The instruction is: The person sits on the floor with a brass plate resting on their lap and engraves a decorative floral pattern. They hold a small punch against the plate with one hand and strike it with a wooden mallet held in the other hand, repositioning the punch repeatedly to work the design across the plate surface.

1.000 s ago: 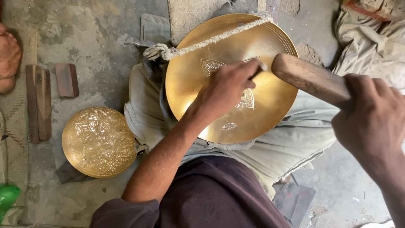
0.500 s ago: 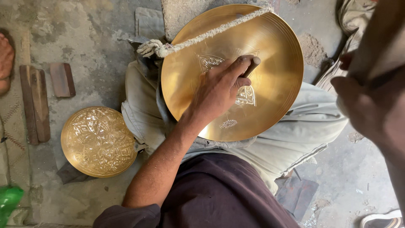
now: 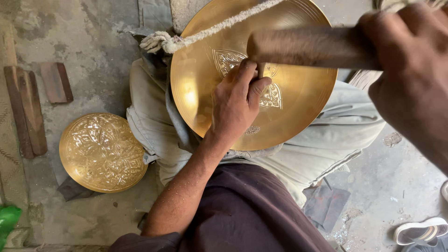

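A large brass plate rests on my lap, partly engraved near its middle. My left hand lies on the plate and grips a thin metal chisel upright against the engraved patch. My right hand is close to the camera at the upper right, shut on a thick wooden mallet whose end hangs just above the chisel. A frayed rope crosses the plate's upper left rim.
A second brass plate, fully engraved, lies on the concrete floor at the left. Wooden blocks and a smaller block lie beyond it. A shoe shows at the bottom right, a green object at the bottom left.
My right hand swung the mallet up out of view, then back down over the chisel. My left hand kept its place on the plate. The camera moved closer.
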A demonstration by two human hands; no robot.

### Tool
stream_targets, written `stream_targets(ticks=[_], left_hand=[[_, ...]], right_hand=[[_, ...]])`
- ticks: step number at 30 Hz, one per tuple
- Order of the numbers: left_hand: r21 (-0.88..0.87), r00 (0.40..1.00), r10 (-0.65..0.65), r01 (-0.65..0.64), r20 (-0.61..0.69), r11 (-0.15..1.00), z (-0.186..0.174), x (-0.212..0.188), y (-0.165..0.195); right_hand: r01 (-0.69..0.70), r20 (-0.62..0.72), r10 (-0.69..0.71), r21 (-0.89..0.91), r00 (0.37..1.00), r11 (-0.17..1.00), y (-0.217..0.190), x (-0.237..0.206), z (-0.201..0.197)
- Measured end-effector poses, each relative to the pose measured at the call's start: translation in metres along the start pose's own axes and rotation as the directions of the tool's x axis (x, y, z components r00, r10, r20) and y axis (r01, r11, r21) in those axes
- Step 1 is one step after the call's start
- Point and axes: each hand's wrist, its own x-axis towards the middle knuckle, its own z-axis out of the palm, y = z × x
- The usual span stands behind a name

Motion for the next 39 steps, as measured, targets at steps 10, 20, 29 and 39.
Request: stream_targets(ticks=[10, 20, 29, 39], left_hand=[[-0.007, 0.998, -0.007, 0.007, 0.056, 1.0, -0.01, 0.01, -0.002], [-0.019, 0.994, 0.032, -0.03, 0.103, 0.999, -0.011, 0.013, -0.007], [-0.037, 0.997, 0.024, -0.021, 0.069, 0.999, -0.01, 0.01, -0.006], [-0.01, 0.996, 0.046, -0.045, 0.074, 0.999, -0.011, 0.012, -0.006]], right_hand=[[-0.038, 0.012, 0.037, 0.152, 0.999, 0.988, 0.006, -0.001, 0.012], [-0.428, 0.236, 0.376, 0.233, 0.896, 0.873, 0.063, -0.046, 0.06], [0.052, -0.066, -0.037, 0.227, 0.997, 0.973, 0.053, -0.039, 0.056], [-0.047, -0.023, 0.055, 0.251, 0.998, 0.967, 0.053, -0.038, 0.056]])
